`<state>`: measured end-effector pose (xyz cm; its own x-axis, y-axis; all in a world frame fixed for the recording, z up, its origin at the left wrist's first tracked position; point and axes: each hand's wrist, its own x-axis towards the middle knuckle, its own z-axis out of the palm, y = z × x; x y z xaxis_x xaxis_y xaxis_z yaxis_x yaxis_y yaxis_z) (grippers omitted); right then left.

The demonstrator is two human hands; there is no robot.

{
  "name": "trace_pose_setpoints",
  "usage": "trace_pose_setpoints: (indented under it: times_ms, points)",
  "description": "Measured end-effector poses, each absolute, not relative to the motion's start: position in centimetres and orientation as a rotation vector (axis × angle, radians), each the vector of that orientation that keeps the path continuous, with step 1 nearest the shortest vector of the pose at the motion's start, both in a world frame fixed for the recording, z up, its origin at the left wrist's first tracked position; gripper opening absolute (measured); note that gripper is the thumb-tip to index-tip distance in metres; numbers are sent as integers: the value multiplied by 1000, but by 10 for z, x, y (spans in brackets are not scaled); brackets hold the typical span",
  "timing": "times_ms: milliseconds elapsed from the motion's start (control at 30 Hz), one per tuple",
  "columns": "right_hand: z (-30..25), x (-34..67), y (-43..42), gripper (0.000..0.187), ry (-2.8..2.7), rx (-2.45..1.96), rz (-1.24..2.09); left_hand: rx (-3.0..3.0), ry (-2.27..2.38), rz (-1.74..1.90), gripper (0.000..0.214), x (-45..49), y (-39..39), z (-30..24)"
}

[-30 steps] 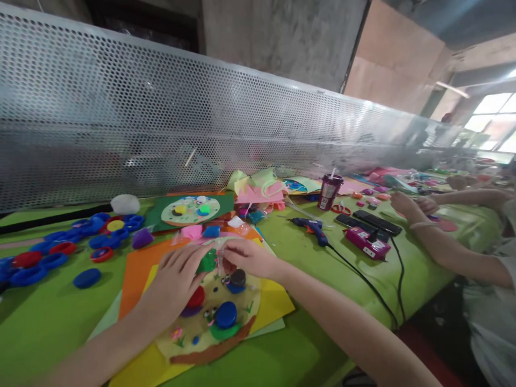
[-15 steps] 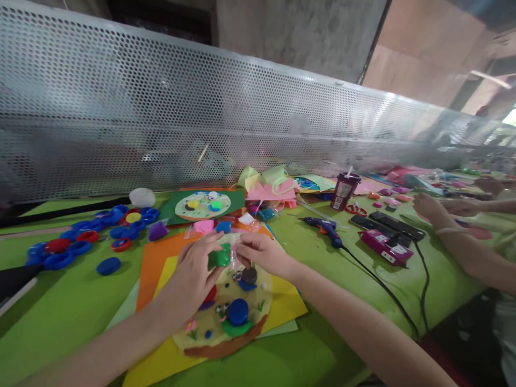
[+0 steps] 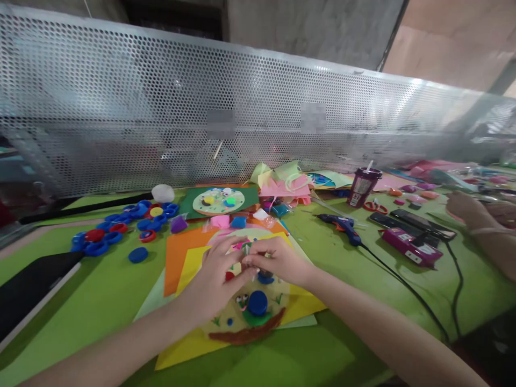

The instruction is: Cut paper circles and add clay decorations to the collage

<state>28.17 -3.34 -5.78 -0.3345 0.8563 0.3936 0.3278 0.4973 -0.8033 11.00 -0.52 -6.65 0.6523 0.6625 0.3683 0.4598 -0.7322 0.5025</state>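
Left hand (image 3: 220, 269) moved nearer right hand (image 3: 282, 262); fingers (image 3: 264, 248) narrow, cannot tell what's held.

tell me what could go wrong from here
The left hand and right hand are close over the round picture, so a finger might bump the blue cap on it. The glue gun has a cord running toward the table edge; snagging it could drag the gun. The cup stands near a dark phone, so a knock might spill any drink there.
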Motion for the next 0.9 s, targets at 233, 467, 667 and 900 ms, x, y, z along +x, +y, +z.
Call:
trace_pose_setpoints:
  times_ms: [233, 467, 667, 900]
  points:
    - [-53, 292, -35, 37, -1909, -1084, 494, 2407, 947, 821, 31, 106, -8, -48]
    - [-57, 298, -35, 35, -1934, -984, 352, 2432, 974, 893, 35, 100, -2, -40]
    - [-59, 302, -27, 45, -2064, -1041, 141, 2440, 980, 890, 34, 98, 4, -43]
    - [-53, 300, -32, 35, -1998, -1076, 111, 2458, 1055, 914, 19, 95, 16, -44]
